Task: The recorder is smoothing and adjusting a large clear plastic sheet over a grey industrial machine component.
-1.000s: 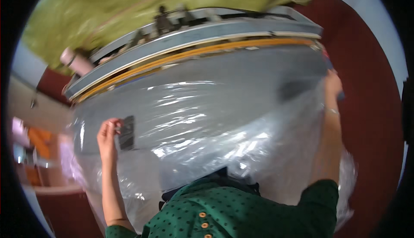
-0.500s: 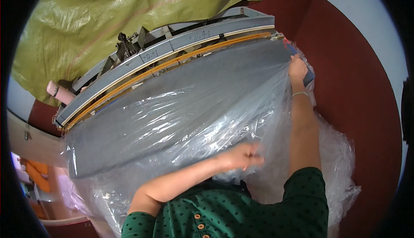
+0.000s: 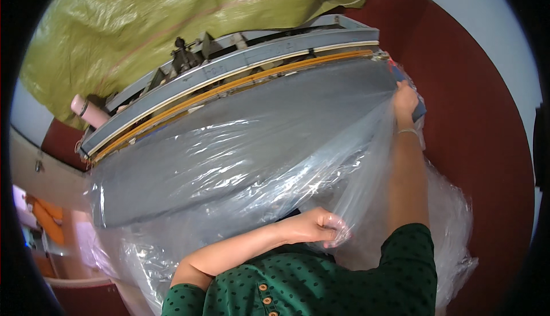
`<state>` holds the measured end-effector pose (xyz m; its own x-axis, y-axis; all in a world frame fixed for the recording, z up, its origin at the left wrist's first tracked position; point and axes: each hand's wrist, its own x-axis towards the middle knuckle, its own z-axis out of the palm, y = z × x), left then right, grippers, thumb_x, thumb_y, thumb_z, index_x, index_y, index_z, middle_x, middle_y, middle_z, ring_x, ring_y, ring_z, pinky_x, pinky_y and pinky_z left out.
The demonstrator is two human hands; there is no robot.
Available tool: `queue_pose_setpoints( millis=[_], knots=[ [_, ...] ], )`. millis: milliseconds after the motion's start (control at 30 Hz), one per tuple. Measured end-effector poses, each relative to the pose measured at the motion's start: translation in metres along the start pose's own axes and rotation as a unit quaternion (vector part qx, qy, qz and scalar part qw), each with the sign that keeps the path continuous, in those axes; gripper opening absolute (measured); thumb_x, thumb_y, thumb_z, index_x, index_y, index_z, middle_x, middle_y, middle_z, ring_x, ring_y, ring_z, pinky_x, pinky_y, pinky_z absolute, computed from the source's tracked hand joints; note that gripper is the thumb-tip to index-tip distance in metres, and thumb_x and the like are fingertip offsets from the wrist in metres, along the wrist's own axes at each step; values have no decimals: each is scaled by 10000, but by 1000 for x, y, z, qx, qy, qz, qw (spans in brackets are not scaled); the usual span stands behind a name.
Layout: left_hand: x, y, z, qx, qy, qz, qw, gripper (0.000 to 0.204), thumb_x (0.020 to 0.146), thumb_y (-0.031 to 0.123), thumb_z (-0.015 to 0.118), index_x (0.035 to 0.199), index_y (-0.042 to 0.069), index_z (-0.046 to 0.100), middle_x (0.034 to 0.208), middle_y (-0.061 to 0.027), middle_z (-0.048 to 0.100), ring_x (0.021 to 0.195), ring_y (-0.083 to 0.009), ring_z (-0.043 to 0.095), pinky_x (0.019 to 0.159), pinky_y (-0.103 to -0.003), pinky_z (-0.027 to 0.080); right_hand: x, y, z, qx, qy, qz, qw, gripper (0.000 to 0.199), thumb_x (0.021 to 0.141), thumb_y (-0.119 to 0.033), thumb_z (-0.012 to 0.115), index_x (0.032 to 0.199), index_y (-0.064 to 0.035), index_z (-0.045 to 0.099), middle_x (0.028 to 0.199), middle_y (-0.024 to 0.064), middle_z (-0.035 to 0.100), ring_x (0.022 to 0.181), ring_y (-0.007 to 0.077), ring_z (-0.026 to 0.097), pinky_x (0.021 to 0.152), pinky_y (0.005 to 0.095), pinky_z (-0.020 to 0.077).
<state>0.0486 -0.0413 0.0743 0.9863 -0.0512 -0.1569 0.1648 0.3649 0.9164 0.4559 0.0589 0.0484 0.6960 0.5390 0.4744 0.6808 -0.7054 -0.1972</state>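
Observation:
A large clear plastic sheet (image 3: 229,161) is spread over a long grey surface and hangs down toward me. My right hand (image 3: 405,99), arm stretched forward, is closed on the sheet at the surface's far right corner, beside a dark blue piece (image 3: 421,111). Close to my body, my left hand (image 3: 318,226) is closed with curled fingers around a gathered fold of the same sheet. Between the two hands the film runs in tight, shiny creases.
Behind the grey surface runs a long metal frame (image 3: 252,57) with orange strips (image 3: 240,79) and dark mechanical parts. A pink bottle (image 3: 89,111) leans at its left end. A yellow-green tarp (image 3: 189,18) covers the back. Loose film lies at the lower right by the dark red wall (image 3: 475,115).
My left hand has moved slightly down and now grips a fold of the sheet. My right hand still grips the corner. The whole view has shifted slightly.

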Motion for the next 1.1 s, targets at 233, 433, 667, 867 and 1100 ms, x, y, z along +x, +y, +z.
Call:
queue_pose_setpoints(
  millis=[233,433,667,867,1100],
  knots=[
    [-142,62,14,58,7,411,910,305,797,206,552,1058,48,549,1009,-121,573,879,-163,566,780,-279,440,-2,13,-10,11,9,7,1000,308,849,-324,376,905,-91,569,817,170,599,798,343,565,665,454,429],
    [-381,22,72,94,429,577,689,395,802,358,495,1102,102,521,1076,-61,539,955,-133,513,856,-302,395,1,9,-3,-17,-11,-16,1000,314,858,-329,372,938,-70,530,824,199,585,796,377,549,643,475,416],
    [-513,41,62,45,510,659,551,367,829,302,489,1082,37,518,1026,-47,566,995,-141,502,877,-298,393,-5,-4,-14,-21,-21,-30,999,330,869,-337,353,933,-55,511,840,208,571,798,394,533,644,474,409],
    [-576,86,28,206,869,312,323,233,838,188,491,989,18,544,869,-19,566,727,-136,545,674,-269,455,-1,-1,-1,-21,-22,-35,999,329,877,-336,337,931,-60,508,859,202,568,801,393,528,633,470,413],
    [-426,139,-18,850,525,37,22,236,634,19,577,869,37,566,964,-106,549,941,-259,516,811,-364,412,7,8,4,-30,-21,-25,999,341,876,-351,333,943,-61,500,856,202,570,804,401,529,635,484,414]
  ],
)
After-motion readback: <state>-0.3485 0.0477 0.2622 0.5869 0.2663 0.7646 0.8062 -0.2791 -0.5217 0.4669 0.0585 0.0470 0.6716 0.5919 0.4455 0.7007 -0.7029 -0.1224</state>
